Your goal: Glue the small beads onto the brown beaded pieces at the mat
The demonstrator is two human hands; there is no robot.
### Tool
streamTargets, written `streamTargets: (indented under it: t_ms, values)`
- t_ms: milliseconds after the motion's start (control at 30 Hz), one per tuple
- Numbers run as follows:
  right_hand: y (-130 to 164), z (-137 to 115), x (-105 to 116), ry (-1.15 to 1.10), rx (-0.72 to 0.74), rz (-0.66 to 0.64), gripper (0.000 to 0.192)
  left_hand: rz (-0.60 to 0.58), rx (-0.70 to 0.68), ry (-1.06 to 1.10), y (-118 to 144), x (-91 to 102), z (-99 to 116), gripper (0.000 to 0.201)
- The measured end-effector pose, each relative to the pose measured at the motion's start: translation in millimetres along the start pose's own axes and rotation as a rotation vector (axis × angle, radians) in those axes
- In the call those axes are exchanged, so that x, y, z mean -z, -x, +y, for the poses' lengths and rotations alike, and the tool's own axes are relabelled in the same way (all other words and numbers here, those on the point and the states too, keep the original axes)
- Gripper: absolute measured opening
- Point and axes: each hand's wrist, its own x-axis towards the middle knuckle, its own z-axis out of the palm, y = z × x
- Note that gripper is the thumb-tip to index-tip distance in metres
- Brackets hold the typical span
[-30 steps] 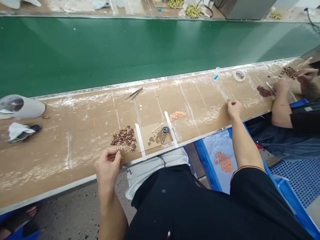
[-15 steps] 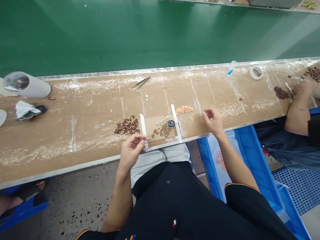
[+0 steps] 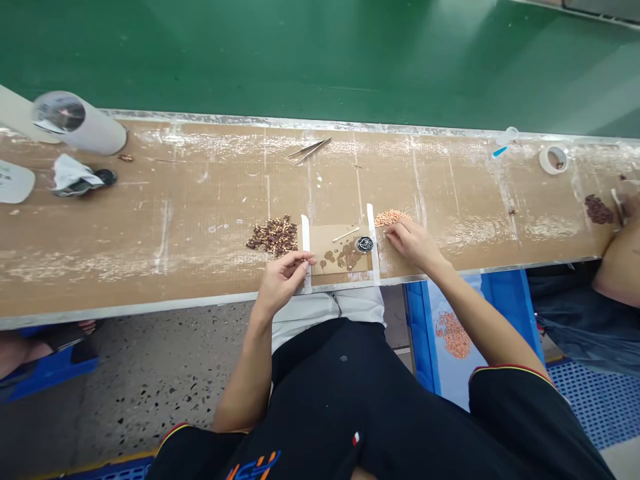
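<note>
From the head camera we look down on a long brown workbench (image 3: pixel 200 220), streaked with white, that runs along a green conveyor belt (image 3: pixel 300 60). At its near edge a small cardboard pad (image 3: pixel 337 250) is taped down by two white strips, with a round black dish (image 3: pixel 365 244) and a thin stick (image 3: pixel 346 234) on it. A dark brown pile of parts (image 3: pixel 273 235) lies just left of the pad and an orange pile of parts (image 3: pixel 393 217) just right. Farther back we see tweezers (image 3: pixel 310 149), a tape roll (image 3: pixel 553 159) and a white cylinder (image 3: pixel 83 124); a co-worker's arm (image 3: pixel 620 267) shows at the far right.

Our left hand (image 3: pixel 283 283) hovers at the pad's left strip, thumb and fingertips pinched together (whether on a part we cannot tell). Our right hand (image 3: pixel 413 243) rests on the bench, fingers curled, fingertips touching the orange pile.

Half a second ago the right hand hung in the air to the right of that pile; it has since come down to it, while the left hand has barely shifted.
</note>
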Motion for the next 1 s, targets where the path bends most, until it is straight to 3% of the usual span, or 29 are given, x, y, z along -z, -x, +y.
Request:
streamTargets:
  t_ms: [233, 433, 667, 833, 1000]
  values:
    - [-16, 0, 12, 0.196, 0.148, -0.137, 0.033, -0.024, 0.005, 0.125, 8, -2.5, 1, 0.042]
    - [-27, 1, 19, 0.330, 0.283, -0.226, 0.035, -0.069, 0.020, 0.185, 14, -6.5, 6, 0.038]
    - [-35, 8, 21, 0.460, 0.473, -0.232, 0.032, -0.068, 0.050, 0.173, 19, -9.9, 13, 0.036]
    - [-39, 8, 21, 0.522, 0.522, -0.258, 0.031, -0.070, 0.026, 0.178, 20, -11.3, 14, 0.034]
    - [-39, 4, 19, 0.512, 0.479, -0.285, 0.030, -0.065, 0.026, 0.168, 22, -11.3, 14, 0.033]
